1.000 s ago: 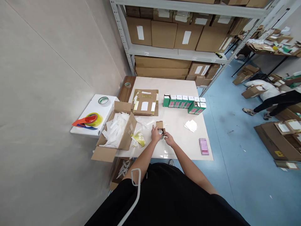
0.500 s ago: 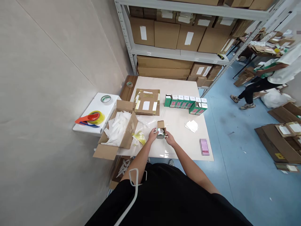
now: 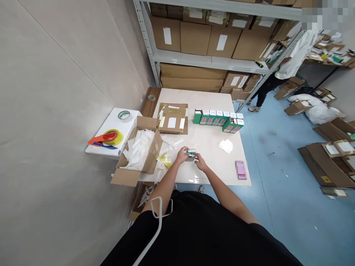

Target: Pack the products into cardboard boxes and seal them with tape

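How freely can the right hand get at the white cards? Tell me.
Likely yes: the white cards lie ahead and rightward of the right hand with only bare table between, though that hand is at the small box.

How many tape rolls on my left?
3: a roll on the wooden board, another on the white surface, a yellow roll partly under the orange tool. More may be hidden.

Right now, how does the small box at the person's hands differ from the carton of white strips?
Size: the small box is far smaller than the carton.
Colour: the small box shows green and white outside; the carton is plain brown.
Handling: the small box is between the left hand and right hand; neither hand touches the carton.
Shared: both are boxes with flaps.
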